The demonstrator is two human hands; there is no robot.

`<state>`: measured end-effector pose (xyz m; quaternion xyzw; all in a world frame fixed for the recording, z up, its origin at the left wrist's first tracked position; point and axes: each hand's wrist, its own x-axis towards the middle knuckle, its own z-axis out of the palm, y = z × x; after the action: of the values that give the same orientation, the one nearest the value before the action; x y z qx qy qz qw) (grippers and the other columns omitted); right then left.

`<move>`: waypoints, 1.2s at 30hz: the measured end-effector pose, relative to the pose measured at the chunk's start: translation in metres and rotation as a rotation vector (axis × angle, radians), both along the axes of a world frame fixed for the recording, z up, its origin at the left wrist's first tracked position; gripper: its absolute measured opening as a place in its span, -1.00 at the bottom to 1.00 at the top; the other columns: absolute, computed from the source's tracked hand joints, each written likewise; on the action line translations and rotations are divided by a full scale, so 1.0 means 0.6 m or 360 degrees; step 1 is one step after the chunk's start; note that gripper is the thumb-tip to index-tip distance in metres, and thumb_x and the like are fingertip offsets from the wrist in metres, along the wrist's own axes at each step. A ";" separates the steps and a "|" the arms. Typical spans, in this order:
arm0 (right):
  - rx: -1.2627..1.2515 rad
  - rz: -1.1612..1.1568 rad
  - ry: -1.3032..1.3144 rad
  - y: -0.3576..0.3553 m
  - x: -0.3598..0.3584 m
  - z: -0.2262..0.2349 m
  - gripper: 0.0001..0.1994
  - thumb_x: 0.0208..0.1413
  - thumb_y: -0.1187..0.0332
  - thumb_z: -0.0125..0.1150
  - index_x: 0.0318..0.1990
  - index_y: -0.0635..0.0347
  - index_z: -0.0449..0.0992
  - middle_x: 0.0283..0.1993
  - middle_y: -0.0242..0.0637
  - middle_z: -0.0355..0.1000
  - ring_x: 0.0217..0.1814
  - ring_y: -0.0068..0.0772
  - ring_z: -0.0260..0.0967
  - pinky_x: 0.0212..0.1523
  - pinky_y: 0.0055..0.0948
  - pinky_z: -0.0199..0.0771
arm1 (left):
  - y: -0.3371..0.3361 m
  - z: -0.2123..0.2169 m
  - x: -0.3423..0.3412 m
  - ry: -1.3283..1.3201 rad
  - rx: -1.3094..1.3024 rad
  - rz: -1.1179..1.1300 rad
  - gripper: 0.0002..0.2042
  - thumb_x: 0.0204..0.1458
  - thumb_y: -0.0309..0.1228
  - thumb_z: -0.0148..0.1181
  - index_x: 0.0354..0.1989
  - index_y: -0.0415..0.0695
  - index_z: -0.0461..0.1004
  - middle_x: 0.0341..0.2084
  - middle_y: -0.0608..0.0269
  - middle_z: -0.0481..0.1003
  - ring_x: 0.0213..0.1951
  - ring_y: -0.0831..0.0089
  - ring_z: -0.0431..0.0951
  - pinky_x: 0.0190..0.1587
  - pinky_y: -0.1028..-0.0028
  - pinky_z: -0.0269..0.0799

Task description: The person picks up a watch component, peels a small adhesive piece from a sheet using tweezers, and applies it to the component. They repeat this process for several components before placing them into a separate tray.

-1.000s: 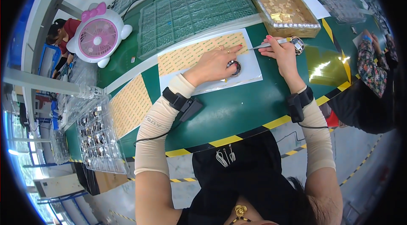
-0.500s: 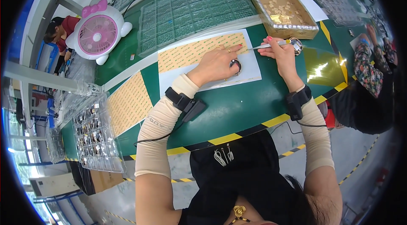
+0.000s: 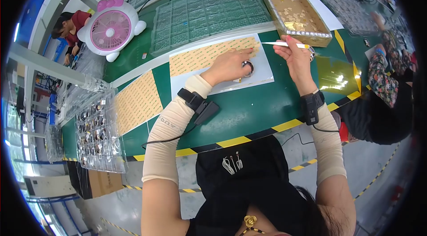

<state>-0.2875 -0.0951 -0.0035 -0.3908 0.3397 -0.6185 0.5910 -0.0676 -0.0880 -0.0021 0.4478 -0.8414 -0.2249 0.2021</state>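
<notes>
l hand (image 3: 227, 65) is part-open, fingertips on tan sheet (image 3: 193, 61), thumb at round part (image 3: 250, 68) by sheet's near edge (can't tell if gripped), r hand (image 3: 299, 63) pinching thin white tool (image 3: 273, 43) r of sheet.

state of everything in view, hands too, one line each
left hand: spread, resting on a tan sheet
that tan sheet: lying on white paper
right hand: closed on a white tool
white tool: held, tip pointing left
round part: partly covered by left hand
cardboard box: open-topped, holding small tan pieces
white-and-pink fan: cannot tell if running
yellow film: lying flat
clear tray at left: holding small parts
</notes>
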 end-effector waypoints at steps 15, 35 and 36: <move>-0.0077 0.0366 -0.0115 0.025 0.135 0.004 -0.71 0.13 0.32 0.01 -0.17 0.44 0.36 -0.28 -0.07 0.42 -0.33 -0.27 0.45 -0.32 -0.50 0.49 | 0.089 -0.002 0.086 0.2542 0.1630 0.0455 -0.71 0.05 -0.56 -0.25 -0.07 -0.47 0.15 -0.13 -0.21 0.32 -0.06 0.06 0.40 0.03 0.31 0.37; -0.0024 0.0483 0.0187 0.054 0.165 -0.006 -0.76 0.14 0.41 -0.03 -0.19 0.48 0.39 -0.26 -0.05 0.41 -0.34 -0.27 0.45 -0.29 -0.45 0.49 | 0.094 -0.011 0.085 0.2689 0.1456 0.0453 -0.73 0.05 -0.53 -0.33 -0.07 -0.31 0.11 -0.17 -0.18 0.32 -0.08 0.00 0.40 0.03 0.16 0.35; -0.0233 0.0471 0.0348 0.059 0.166 -0.007 -0.78 0.13 0.44 -0.04 -0.19 0.47 0.39 -0.24 -0.06 0.40 -0.32 -0.28 0.44 -0.27 -0.46 0.48 | 0.094 -0.010 0.083 0.2593 0.1389 0.0465 -0.73 0.04 -0.55 -0.32 -0.07 -0.32 0.12 -0.15 -0.19 0.32 -0.07 -0.01 0.40 0.04 0.18 0.35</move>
<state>-0.1880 -0.0599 -0.0078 -0.5433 0.2949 -0.5018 0.6050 -0.0175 -0.0314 -0.0080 0.2898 -0.2169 -0.7379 0.5697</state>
